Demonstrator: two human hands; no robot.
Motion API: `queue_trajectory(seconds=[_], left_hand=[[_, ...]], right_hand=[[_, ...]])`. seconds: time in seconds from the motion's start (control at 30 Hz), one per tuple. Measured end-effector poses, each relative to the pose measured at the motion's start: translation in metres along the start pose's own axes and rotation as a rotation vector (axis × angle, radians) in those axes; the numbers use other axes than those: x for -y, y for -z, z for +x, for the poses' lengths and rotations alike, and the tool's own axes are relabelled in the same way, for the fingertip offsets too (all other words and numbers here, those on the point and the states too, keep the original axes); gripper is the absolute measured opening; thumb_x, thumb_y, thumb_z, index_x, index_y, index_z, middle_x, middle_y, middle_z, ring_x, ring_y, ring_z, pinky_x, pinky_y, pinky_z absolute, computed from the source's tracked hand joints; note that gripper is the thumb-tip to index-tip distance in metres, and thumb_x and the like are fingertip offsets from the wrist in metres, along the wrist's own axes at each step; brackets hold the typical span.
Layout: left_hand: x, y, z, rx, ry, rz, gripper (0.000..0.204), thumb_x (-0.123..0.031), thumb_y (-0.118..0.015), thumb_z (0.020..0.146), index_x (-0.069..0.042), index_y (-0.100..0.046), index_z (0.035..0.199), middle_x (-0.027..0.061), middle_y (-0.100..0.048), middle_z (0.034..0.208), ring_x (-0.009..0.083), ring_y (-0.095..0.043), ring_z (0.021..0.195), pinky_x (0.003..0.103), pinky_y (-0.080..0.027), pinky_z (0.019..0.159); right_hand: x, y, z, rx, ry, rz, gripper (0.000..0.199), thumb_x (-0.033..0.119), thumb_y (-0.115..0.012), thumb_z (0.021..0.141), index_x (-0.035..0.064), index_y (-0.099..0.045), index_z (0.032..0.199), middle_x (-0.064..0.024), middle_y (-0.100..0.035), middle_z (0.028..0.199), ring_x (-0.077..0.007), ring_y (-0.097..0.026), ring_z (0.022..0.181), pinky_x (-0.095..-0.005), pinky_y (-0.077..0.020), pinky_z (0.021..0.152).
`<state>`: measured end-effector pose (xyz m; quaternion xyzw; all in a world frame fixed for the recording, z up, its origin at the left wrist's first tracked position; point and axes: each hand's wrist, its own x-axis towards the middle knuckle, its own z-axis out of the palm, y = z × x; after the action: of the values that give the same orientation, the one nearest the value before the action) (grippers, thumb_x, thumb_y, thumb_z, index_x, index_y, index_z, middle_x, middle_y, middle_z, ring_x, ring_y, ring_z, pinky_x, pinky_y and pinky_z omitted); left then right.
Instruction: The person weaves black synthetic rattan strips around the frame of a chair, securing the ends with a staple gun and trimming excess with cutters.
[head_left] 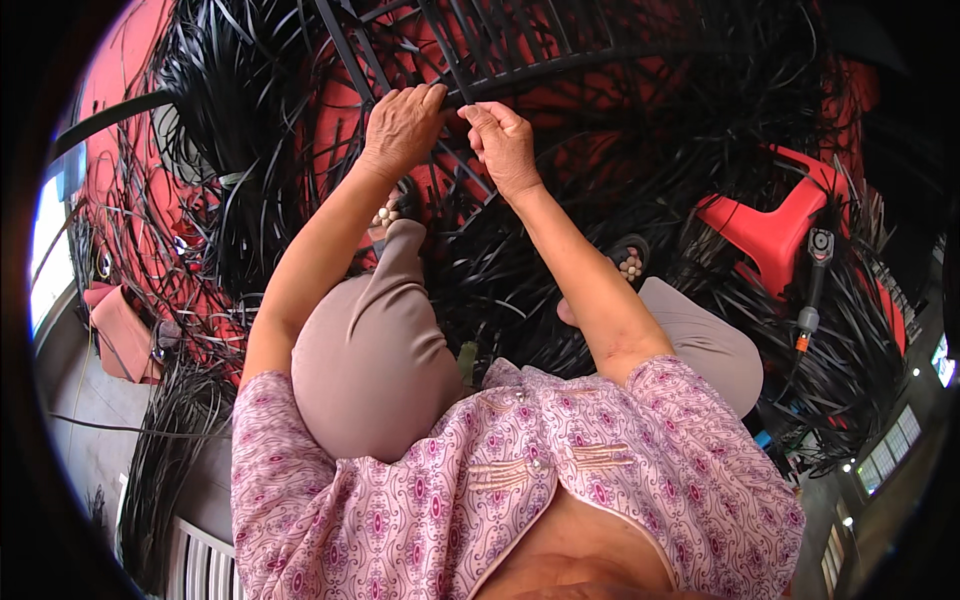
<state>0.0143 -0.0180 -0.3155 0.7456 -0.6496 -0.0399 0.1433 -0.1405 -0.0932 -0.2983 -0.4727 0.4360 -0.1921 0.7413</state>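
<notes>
Both arms reach forward over my knees to a black frame (560, 68) with a long curved bar and several slats running away from it. My left hand (405, 128) is closed, its fingers curled over the near end of the curved bar; its fingertips are hidden. Just to its right, my right hand (500, 145) is closed in a pinch, thumb against bent forefinger, on a flat black strip (463, 92) at the bar. The two hands are close together but apart. Where the strip goes around the bar is hard to make out.
Loose black strips cover much of the red ground sheet (345, 125). A thick tied bundle of strips (225, 80) stands at the far left. On the right are a red plastic stool (770, 225) and a hand tool (820, 245) on a hose. A pinkish bag (122, 335) lies left.
</notes>
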Motion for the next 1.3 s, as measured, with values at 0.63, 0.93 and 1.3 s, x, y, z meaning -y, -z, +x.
queue_trajectory(seconds=[0.63, 0.93, 1.3], left_hand=[[0.002, -0.014, -0.001, -0.063, 0.009, -0.007, 0.029, -0.02, -0.067, 0.082, -0.008, -0.059, 0.108, 0.0026, -0.062, 0.084, 0.0208, -0.064, 0.078, 0.034, -0.047, 0.071], [0.002, -0.013, -0.002, -0.04, 0.031, -0.042, 0.029, -0.02, -0.069, 0.083, -0.008, -0.06, 0.109, 0.0038, -0.063, 0.086, 0.0223, -0.064, 0.081, 0.035, -0.047, 0.072], [-0.024, 0.066, 0.04, 0.116, 0.145, -0.189, 0.028, -0.026, -0.068, 0.084, -0.009, -0.063, 0.105, 0.0147, -0.068, 0.085, 0.0352, -0.066, 0.084, 0.045, -0.05, 0.069]], right_hand=[[-0.025, 0.023, 0.021, 0.015, 0.02, -0.093, 0.022, 0.022, -0.063, 0.095, 0.0019, -0.071, 0.095, 0.0036, -0.055, 0.063, -0.0039, -0.047, 0.056, -0.0213, -0.0379, 0.052], [-0.035, 0.02, 0.034, 0.024, -0.079, 0.096, 0.019, 0.018, -0.067, 0.093, 0.0012, -0.073, 0.098, 0.0031, -0.063, 0.072, -0.0036, -0.046, 0.057, -0.0204, -0.0375, 0.052], [0.025, 0.032, 0.024, 0.102, -0.071, 0.18, 0.016, 0.019, -0.07, 0.09, 0.0043, -0.073, 0.096, 0.0065, -0.058, 0.068, -0.001, -0.043, 0.054, -0.0178, -0.0312, 0.046]])
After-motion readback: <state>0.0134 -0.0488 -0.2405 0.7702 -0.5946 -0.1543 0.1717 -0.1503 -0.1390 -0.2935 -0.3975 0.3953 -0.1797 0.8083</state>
